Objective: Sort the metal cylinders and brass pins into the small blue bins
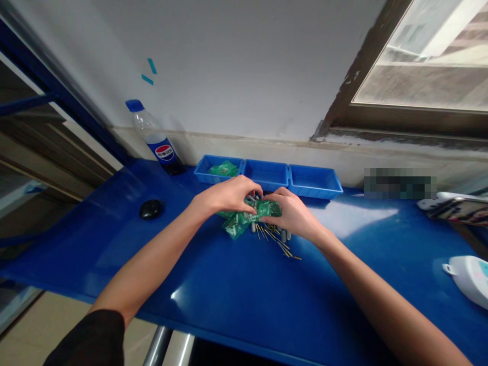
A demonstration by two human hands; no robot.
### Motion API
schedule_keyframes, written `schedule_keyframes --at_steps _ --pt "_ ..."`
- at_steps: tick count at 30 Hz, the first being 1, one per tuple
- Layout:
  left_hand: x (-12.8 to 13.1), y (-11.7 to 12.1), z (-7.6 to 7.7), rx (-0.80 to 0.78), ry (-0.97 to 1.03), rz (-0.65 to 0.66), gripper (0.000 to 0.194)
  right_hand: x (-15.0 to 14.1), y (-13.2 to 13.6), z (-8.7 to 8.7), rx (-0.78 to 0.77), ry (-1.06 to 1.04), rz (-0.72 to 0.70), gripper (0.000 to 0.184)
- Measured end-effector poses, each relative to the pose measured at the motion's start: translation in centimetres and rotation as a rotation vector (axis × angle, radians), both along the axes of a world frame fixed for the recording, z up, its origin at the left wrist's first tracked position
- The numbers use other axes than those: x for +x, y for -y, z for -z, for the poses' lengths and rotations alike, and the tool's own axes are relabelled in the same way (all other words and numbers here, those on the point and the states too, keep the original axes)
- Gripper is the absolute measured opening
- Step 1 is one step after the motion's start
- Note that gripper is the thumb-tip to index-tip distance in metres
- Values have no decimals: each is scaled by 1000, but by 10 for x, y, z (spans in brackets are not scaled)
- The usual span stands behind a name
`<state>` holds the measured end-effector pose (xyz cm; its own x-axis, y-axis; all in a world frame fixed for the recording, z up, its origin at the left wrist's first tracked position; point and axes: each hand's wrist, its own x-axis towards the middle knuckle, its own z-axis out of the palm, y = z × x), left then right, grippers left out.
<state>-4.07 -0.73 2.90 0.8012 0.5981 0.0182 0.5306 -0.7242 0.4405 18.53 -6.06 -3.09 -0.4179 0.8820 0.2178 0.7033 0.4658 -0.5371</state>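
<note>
My left hand (236,194) is closed, its thumb and fingers pinching at a crinkled green plastic bag (238,222) with small metal pieces inside or against it. From the other side, my right hand (288,209) grips green plastic too; whether it is the same bag I cannot tell. Below and between the hands lies a pile of long thin brass-coloured pins (280,245) and short silvery cylinders (283,235). Part of that pile is hidden by my fingers and the plastic.
Behind my hands, three joined blue trays (315,190) stand along the wall, the left one holding a green bag (224,168). A cola bottle (164,152) and a black round object (151,209) are on the left. A white case (469,278) lies at the right.
</note>
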Motion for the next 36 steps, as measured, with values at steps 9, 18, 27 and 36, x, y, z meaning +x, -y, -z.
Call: schedule_keyframes --at_steps 9,18,27,36 --pt "2 -1 8 -47 3 21 38 -6 1 -2 -89 -126 77 25" --pt "3 -1 3 -174 213 -32 48 4 3 -33 -280 -576 124 35" --pt "3 3 -13 -100 395 -248 22 10 -1 -36 -305 -726 136 50" --pt "-25 -15 -15 475 227 -628 26 22 -5 -25 -47 -17 -65 33"
